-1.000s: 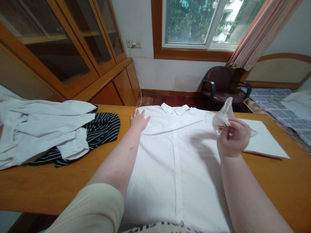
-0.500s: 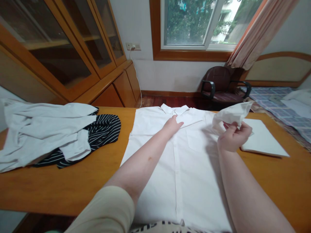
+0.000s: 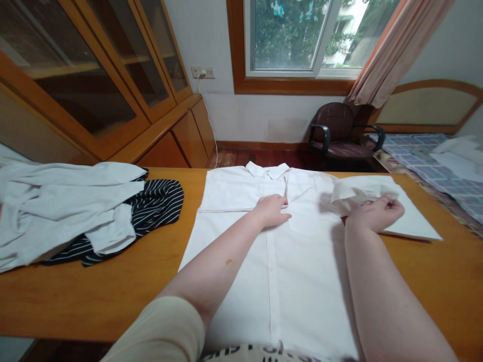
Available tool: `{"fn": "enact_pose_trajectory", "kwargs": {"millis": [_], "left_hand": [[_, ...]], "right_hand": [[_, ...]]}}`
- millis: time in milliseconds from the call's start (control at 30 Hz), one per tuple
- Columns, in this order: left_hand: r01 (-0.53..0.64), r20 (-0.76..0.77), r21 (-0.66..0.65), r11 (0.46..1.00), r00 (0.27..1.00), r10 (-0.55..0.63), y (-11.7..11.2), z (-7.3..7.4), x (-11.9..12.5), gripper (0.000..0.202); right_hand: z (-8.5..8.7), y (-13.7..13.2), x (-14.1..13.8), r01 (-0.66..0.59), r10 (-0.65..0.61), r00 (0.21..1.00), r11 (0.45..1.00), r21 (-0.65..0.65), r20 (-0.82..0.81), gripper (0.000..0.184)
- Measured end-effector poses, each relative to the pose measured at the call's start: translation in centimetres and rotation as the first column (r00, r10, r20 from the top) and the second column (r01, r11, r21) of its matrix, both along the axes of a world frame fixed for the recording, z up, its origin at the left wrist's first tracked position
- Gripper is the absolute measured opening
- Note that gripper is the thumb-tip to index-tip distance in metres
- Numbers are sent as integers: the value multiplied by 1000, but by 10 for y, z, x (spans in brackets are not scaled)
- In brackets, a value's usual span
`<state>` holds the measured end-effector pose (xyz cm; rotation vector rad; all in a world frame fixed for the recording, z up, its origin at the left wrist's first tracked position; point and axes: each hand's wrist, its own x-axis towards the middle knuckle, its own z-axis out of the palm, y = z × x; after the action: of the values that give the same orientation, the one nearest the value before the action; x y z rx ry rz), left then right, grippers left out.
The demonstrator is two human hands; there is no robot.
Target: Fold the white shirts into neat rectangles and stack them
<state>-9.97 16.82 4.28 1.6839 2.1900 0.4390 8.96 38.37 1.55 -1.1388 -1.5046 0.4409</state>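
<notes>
A white button-up shirt point(image 3: 234, 261) lies front side up on the table, its collar point(image 3: 267, 171) at the far end. My left hand point(image 3: 272, 210) rests on the chest of the shirt beside the button line, thumb and fingers apart. On the right, my right hand point(image 3: 379, 213) has its fingers closed on the shirt's sleeve point(image 3: 349, 188), which is lifted out to the side above a white flat pad point(image 3: 413, 216). One sleeve appears laid across the chest on the left, under my left forearm.
A white garment point(image 3: 64, 206) and a black striped one point(image 3: 162, 201) are heaped on the left of the wooden table point(image 3: 124, 296). Past the far edge are a cabinet point(image 3: 158, 136), an office chair point(image 3: 339, 130) and a bed point(image 3: 422, 151).
My left hand has slid a little toward me down the shirt front. My right hand has moved lower and to the right, drawing the sleeve down and outward.
</notes>
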Motion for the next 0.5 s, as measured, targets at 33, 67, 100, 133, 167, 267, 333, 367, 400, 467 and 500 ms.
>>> {"fn": "enact_pose_trajectory", "kwargs": {"millis": [33,67,100,133,167,267,333,367,400,467,500], "left_hand": [[34,-15,-31,999,999,-35,-1,0,4,56],[64,-26,-68,996,998,-66,-3,0,8,62],[86,-35,-108,990,995,-90,-4,-1,12,67],[101,-41,-148,984,993,-108,-4,-1,14,72],[112,-43,-185,976,992,-122,-5,-2,16,75],[130,-30,-245,961,989,-142,-5,-4,17,78],[141,-20,-259,955,988,-152,-5,-4,16,78],[143,-19,-261,955,988,-154,-5,-3,16,78],[144,-21,-261,955,988,-154,-5,-3,16,78],[145,-24,-257,956,988,-156,-4,-4,16,77],[146,-26,-257,955,987,-158,-4,-4,16,77]], "right_hand": [[0,5,4,137,-141,985,989,-53,-100,25],[1,9,8,236,-248,956,968,-91,-155,21],[3,12,12,340,-360,910,932,-124,-205,18],[6,13,17,376,-391,899,920,-113,-197,19],[11,11,21,389,-395,903,918,-69,-169,23],[30,-6,28,334,-330,943,925,184,-51,36],[42,-27,22,152,-207,972,915,374,110,29],[47,-40,15,-58,-42,965,929,364,260,25],[49,-53,6,-254,131,923,914,316,361,23],[48,-77,-16,-640,523,657,767,35,542,29],[45,-88,-27,-755,660,470,645,-120,586,32]]}}
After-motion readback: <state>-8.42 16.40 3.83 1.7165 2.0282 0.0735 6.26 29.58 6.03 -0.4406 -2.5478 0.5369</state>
